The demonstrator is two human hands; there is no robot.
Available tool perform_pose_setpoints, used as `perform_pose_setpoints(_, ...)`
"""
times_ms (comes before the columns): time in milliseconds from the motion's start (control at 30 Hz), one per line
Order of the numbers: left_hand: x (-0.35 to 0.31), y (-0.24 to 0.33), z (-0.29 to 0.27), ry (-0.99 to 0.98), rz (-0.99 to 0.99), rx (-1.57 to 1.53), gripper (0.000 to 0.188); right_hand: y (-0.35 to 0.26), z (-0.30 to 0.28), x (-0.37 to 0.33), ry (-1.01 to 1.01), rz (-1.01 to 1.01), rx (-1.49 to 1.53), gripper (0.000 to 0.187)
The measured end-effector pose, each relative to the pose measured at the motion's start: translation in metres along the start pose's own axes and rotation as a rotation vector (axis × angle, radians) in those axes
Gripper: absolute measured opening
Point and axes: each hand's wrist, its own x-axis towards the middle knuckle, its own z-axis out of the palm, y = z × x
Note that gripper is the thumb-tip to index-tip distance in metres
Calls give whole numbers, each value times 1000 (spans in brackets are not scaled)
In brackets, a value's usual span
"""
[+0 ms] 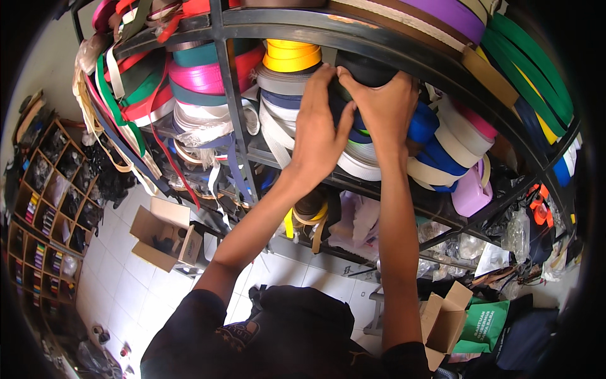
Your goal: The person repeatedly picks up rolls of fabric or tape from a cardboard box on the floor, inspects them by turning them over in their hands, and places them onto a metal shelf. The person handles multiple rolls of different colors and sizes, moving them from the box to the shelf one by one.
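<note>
While lettering marks a green bag [489,338], both hands' fingers [320,81] clasp a black roll [369,71]

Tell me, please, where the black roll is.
The black roll is at the head view's upper centre, by the right hand, right of the yellow roll.

The right hand [382,104] hides part of the black roll [369,68], and most of its own fingers are out of sight. The top edge cuts off the purple roll [449,16]; the lower edge crops the black shirt [284,338]. Items in the compartment rack [50,241] are too small to identify.
</note>
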Motion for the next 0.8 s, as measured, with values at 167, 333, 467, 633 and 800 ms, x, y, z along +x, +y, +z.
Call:
perform_pose_setpoints(167, -6, -2, 4, 35, -27, -22, 61, -3, 5, -2, -47, 47, -63, 61)
perform_pose_setpoints(333, -6, -4, 3, 48, -12, 17, 61, -3, 2, -4, -80, 71, -101, 62)
perform_pose_setpoints(467, -7, 0, -3, -26, -82, -76, 64, 0, -4, -4, -146, 100, 32, 59)
perform_pose_setpoints(633, -5, -6, -1, -26, 16, 39, 66, -8, -4, -5, -103, 89, 37, 58)
perform_pose_setpoints(800, -1, -4, -1, -37, -8, 54, 65, -6, -8, -9, -99, 5, 80, 62)
